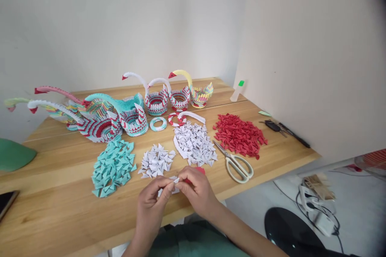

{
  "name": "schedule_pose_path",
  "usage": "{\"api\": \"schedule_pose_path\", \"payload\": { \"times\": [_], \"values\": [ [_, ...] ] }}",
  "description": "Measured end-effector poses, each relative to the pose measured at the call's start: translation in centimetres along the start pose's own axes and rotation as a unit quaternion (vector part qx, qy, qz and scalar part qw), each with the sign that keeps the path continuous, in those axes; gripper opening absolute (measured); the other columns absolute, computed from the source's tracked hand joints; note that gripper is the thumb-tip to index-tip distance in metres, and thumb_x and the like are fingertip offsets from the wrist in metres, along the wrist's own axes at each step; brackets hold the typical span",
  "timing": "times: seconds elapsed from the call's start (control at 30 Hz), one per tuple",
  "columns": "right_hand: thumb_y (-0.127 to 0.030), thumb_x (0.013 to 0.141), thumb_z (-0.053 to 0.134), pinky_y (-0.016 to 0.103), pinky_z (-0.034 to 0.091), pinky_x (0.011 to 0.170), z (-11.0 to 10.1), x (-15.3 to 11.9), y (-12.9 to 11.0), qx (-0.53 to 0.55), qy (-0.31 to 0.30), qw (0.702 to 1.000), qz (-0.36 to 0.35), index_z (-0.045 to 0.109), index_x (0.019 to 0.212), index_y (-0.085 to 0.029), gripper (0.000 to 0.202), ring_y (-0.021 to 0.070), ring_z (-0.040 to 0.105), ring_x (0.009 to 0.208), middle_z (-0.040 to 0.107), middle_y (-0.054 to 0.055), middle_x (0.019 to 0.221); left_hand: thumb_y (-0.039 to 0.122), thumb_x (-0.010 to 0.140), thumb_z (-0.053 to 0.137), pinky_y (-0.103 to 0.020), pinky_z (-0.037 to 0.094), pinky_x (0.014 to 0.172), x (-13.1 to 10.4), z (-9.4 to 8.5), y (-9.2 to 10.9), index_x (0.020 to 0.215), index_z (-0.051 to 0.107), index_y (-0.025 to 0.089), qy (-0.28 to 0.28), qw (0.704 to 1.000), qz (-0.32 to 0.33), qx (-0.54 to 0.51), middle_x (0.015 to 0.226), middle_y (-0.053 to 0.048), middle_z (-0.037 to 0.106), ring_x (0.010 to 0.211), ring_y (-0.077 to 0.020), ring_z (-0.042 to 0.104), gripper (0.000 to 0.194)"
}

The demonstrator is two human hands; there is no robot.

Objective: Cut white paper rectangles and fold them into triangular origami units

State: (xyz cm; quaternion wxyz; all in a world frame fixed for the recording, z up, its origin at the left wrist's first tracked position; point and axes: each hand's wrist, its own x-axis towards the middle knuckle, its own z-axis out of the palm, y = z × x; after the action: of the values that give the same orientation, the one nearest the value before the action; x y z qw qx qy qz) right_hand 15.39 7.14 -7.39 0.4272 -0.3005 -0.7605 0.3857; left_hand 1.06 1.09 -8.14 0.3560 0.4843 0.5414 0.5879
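Note:
Near the table's front edge, my left hand (153, 198) and my right hand (197, 190) meet, fingertips pinched together on a small white folded paper piece (175, 180). My fingers partly cover it. Behind my right hand lies something red and flat, partly hidden (200, 170). Just beyond my hands are a small pile of white folded paper pieces (157, 160) and a larger white pile (195, 143). Turquoise paper pieces (113, 166) lie to the left, and red paper pieces (238, 134) to the right. White-handled scissors (235, 162) rest beside the red pile.
Several folded-paper swans (101, 126) stand along the back. Two paper rings, one turquoise and white (158, 124), lie before them. A glue bottle (237, 91), keys (273, 126), a black pen-like tool (294, 134), a phone (7, 202) and a green object (16, 154) are around the edges.

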Motion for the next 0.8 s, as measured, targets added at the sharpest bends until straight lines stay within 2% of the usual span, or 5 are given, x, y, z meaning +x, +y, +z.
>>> {"api": "schedule_pose_path", "payload": {
  "times": [0.2, 0.43, 0.57, 0.67, 0.8],
  "values": [
    [-0.028, 0.096, 0.049, 0.029, 0.043, 0.063, 0.2, 0.0, 0.3, -0.006, -0.018, 0.999, -0.04, 0.056, 0.076, -0.02, 0.022, 0.017, 0.054, 0.069, 0.058, 0.002, 0.072, 0.032, 0.087, 0.061, -0.023, 0.043, 0.06, 0.0, -0.1, 0.2, 0.066, 0.061, 0.017, -0.002, 1.0, -0.018, -0.003, 0.063, -0.001, 0.057, 0.062, -0.0155, 0.052, 0.026],
    [-0.029, 0.091, 0.056, 0.025, 0.045, 0.062, -0.7, 0.9, 0.4, 0.013, -0.056, 0.998, 0.031, 0.062, 0.081, -0.021, 0.014, 0.0147, 0.059, 0.067, 0.063, 0.0, 0.072, 0.025, 0.087, 0.059, -0.025, 0.041, 0.063, 0.5, -0.7, 0.5, 0.069, 0.063, 0.018, -0.018, 0.994, 0.045, 0.096, 0.064, -0.001, 0.059, 0.062, -0.016, 0.053, 0.021],
    [-0.028, 0.09, 0.055, 0.025, 0.042, 0.061, -0.7, 1.3, 0.0, 0.007, -0.057, 0.998, 0.039, 0.059, 0.074, -0.02, 0.018, 0.0138, 0.055, 0.064, 0.059, -0.001, 0.068, 0.024, 0.086, 0.061, -0.025, 0.042, 0.064, 0.7, -0.6, 0.0, 0.07, 0.065, 0.018, -0.007, 0.998, 0.025, 0.064, 0.066, -0.002, 0.061, 0.064, -0.016, 0.054, 0.017],
    [-0.034, 0.089, 0.056, 0.024, 0.041, 0.058, -0.3, 1.5, 0.1, 0.082, -0.056, 0.989, 0.107, 0.057, 0.073, -0.02, 0.022, 0.0135, 0.053, 0.062, 0.056, -0.001, 0.066, 0.026, 0.084, 0.065, -0.024, 0.045, 0.063, 0.9, -0.5, -0.4, 0.077, 0.068, 0.017, -0.007, 1.0, -0.022, -0.017, 0.071, -0.003, 0.066, 0.066, -0.0164, 0.057, 0.012],
    [-0.046, 0.089, 0.058, 0.025, 0.043, 0.061, 0.6, 1.4, 0.6, 0.244, -0.097, 0.941, 0.213, 0.053, 0.074, -0.02, 0.031, 0.0132, 0.052, 0.062, 0.053, -0.002, 0.064, 0.026, 0.083, 0.069, -0.024, 0.047, 0.062, 1.4, -0.4, -0.3, 0.082, 0.071, 0.017, -0.019, 0.995, -0.011, -0.095, 0.07, -0.003, 0.067, 0.064, -0.0155, 0.059, 0.009]
  ]
}}
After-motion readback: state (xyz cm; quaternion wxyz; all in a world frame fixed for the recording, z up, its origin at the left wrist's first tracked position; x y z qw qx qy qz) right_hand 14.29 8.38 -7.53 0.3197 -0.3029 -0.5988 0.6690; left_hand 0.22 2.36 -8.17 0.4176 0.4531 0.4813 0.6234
